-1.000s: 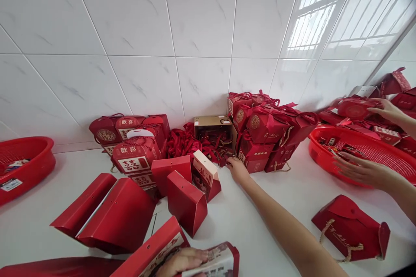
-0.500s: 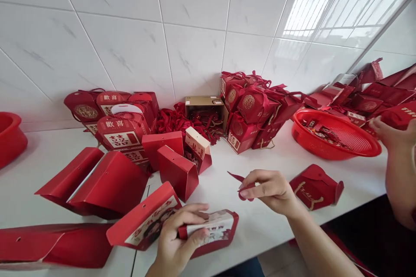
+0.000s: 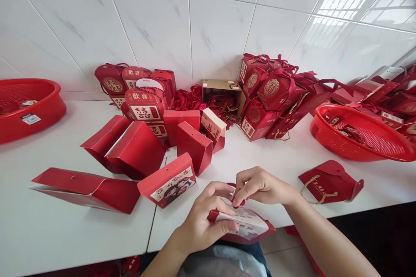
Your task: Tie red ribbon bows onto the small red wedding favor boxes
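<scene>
My left hand (image 3: 208, 218) is closed around one end of a small red gift box (image 3: 250, 225) with a white printed face, held tilted at the table's front edge. Right above the box, my right hand (image 3: 261, 187) pinches a dark red ribbon (image 3: 239, 204) between thumb and fingers. The fingertips of both hands nearly meet at the box's top, so what the ribbon passes through is hidden. To the left of my left hand stands a red box with a printed picture (image 3: 173, 184). A red box with a gold cord handle (image 3: 328, 177) lies to the right.
Several plain red boxes (image 3: 139, 149) stand on the white table (image 3: 97, 229) at left. Against the tiled wall are stacked tied boxes (image 3: 276, 91), a heap of red ribbon (image 3: 188, 98) and an open carton (image 3: 221, 84). Red plastic baskets flank them, left (image 3: 48, 108) and right (image 3: 364, 149).
My right hand has brought the ribbon down to the top of the box in my left hand. The view has swung, and another person's hand at the right has gone out of sight.
</scene>
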Demonstrator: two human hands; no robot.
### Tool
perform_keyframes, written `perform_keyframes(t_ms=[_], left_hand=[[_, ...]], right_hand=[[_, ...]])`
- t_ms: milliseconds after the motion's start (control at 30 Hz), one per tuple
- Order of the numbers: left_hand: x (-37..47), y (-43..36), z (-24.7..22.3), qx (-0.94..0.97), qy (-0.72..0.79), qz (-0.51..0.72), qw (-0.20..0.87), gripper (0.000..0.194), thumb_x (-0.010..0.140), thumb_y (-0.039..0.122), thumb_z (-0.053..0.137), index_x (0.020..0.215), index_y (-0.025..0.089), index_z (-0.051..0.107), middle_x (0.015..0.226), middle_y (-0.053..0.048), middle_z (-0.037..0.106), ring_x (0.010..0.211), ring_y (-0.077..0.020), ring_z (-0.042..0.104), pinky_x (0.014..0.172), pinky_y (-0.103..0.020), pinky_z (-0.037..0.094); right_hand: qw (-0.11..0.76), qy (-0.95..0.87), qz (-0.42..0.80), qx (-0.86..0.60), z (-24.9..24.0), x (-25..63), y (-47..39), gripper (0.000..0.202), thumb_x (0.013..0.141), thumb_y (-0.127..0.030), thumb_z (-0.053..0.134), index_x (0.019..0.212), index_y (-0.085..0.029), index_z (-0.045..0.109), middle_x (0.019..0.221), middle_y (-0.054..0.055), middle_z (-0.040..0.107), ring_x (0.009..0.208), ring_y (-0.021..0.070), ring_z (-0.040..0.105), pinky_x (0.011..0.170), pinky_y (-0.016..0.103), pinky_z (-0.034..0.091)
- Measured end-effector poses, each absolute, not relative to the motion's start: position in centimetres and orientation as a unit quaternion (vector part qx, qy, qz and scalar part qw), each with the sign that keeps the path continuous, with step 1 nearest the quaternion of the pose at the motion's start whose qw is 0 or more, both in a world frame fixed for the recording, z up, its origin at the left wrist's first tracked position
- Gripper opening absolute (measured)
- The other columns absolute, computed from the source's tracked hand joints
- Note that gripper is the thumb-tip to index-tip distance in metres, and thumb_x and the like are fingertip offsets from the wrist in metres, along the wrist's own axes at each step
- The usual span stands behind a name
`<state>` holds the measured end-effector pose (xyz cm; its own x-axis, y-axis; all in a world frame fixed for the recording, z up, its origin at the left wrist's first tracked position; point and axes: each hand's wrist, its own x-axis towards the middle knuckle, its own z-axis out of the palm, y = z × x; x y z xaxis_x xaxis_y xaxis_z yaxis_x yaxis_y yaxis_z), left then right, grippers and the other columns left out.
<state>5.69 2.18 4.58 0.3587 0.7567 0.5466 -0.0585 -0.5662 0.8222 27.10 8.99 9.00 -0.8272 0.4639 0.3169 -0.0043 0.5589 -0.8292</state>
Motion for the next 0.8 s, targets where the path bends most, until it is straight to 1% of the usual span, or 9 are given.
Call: perform_keyframes(t_ms=[200, 300, 400, 467, 567, 600, 667, 733, 800], left_hand=[[6.1, 2.0, 4.6, 0.707, 0.275, 0.547, 0.354, 0.013, 0.084, 0.026, 0.073, 0.089, 0.020, 0.063, 0.117, -0.010, 0.060, 0.094, -0.0206, 0.071, 0.084, -0.033, 0.059], [6.5, 2.0, 4.4, 0.699, 0.296, 0.573, 0.309, 0.012, 0.084, 0.017, 0.072, 0.091, 0.019, 0.063, 0.098, -0.007, 0.069, 0.084, -0.0187, 0.073, 0.075, -0.029, 0.059], [6.9, 2.2, 4.2, 0.696, 0.306, 0.578, 0.297, 0.013, 0.083, 0.014, 0.072, 0.092, 0.019, 0.064, 0.083, -0.005, 0.073, 0.077, -0.0170, 0.072, 0.069, -0.025, 0.058], [7.0, 2.3, 4.1, 0.692, 0.306, 0.584, 0.295, 0.012, 0.083, 0.016, 0.071, 0.091, 0.019, 0.063, 0.083, -0.005, 0.073, 0.076, -0.0170, 0.072, 0.069, -0.026, 0.058], [7.1, 2.3, 4.0, 0.687, 0.295, 0.586, 0.311, 0.009, 0.085, 0.019, 0.070, 0.090, 0.019, 0.062, 0.083, -0.006, 0.072, 0.076, -0.0169, 0.071, 0.069, -0.026, 0.057], [7.1, 2.3, 3.9, 0.686, 0.292, 0.585, 0.319, 0.009, 0.085, 0.020, 0.069, 0.091, 0.019, 0.062, 0.084, -0.006, 0.071, 0.077, -0.0167, 0.070, 0.069, -0.027, 0.057], [7.2, 2.2, 3.7, 0.684, 0.290, 0.582, 0.331, 0.008, 0.086, 0.021, 0.068, 0.092, 0.019, 0.062, 0.085, -0.006, 0.071, 0.078, -0.0164, 0.070, 0.070, -0.027, 0.056], [7.2, 2.1, 3.6, 0.685, 0.287, 0.581, 0.332, 0.008, 0.087, 0.021, 0.068, 0.092, 0.019, 0.062, 0.086, -0.005, 0.070, 0.079, -0.0164, 0.070, 0.071, -0.027, 0.056], [7.1, 2.1, 3.4, 0.688, 0.284, 0.581, 0.329, 0.008, 0.088, 0.024, 0.067, 0.092, 0.019, 0.062, 0.086, -0.006, 0.070, 0.080, -0.0169, 0.070, 0.072, -0.028, 0.056]], right_hand=[[0.353, -0.825, 0.400, -0.187, 9.0, 28.5, 9.1, 0.022, 0.097, -0.023, 0.056, 0.096, -0.022, 0.078, 0.077, 0.005, 0.069, 0.066, 0.0119, 0.067, 0.060, 0.022, 0.055], [0.452, -0.772, 0.354, -0.273, 9.4, 31.7, 7.7, 0.013, 0.092, -0.021, 0.065, 0.097, -0.025, 0.076, 0.078, 0.004, 0.069, 0.068, 0.0147, 0.067, 0.060, 0.026, 0.055], [0.542, -0.686, 0.312, -0.372, 10.0, 34.5, 4.5, 0.021, 0.083, -0.017, 0.075, 0.101, -0.028, 0.071, 0.084, 0.004, 0.070, 0.073, 0.0189, 0.067, 0.061, 0.031, 0.054], [0.546, -0.690, 0.302, -0.366, 10.3, 35.0, 2.1, 0.019, 0.083, -0.018, 0.075, 0.097, -0.029, 0.071, 0.077, 0.003, 0.069, 0.065, 0.0188, 0.063, 0.062, 0.035, 0.052], [0.491, -0.752, 0.326, -0.297, 10.3, 33.1, -0.5, 0.007, 0.086, -0.027, 0.071, 0.091, -0.031, 0.075, 0.068, 0.003, 0.066, 0.059, 0.0186, 0.057, 0.065, 0.040, 0.049], [0.479, -0.756, 0.335, -0.295, 10.1, 32.1, -0.9, 0.006, 0.086, -0.030, 0.072, 0.090, -0.031, 0.076, 0.074, 0.004, 0.066, 0.065, 0.0198, 0.059, 0.066, 0.040, 0.049], [0.485, -0.740, 0.339, -0.321, 9.2, 29.9, -1.2, 0.005, 0.084, -0.033, 0.074, 0.085, -0.033, 0.079, 0.097, 0.008, 0.066, 0.090, 0.0243, 0.061, 0.073, 0.040, 0.051], [0.507, -0.715, 0.324, -0.356, 8.1, 28.0, -1.0, 0.007, 0.081, -0.029, 0.077, 0.084, -0.035, 0.079, 0.119, 0.007, 0.060, 0.113, 0.0277, 0.055, 0.086, 0.042, 0.050], [0.520, -0.699, 0.306, -0.384, 7.0, 26.7, -0.7, 0.014, 0.079, -0.024, 0.079, 0.085, -0.037, 0.079, 0.127, 0.006, 0.058, 0.121, 0.0284, 0.052, 0.093, 0.044, 0.047]])
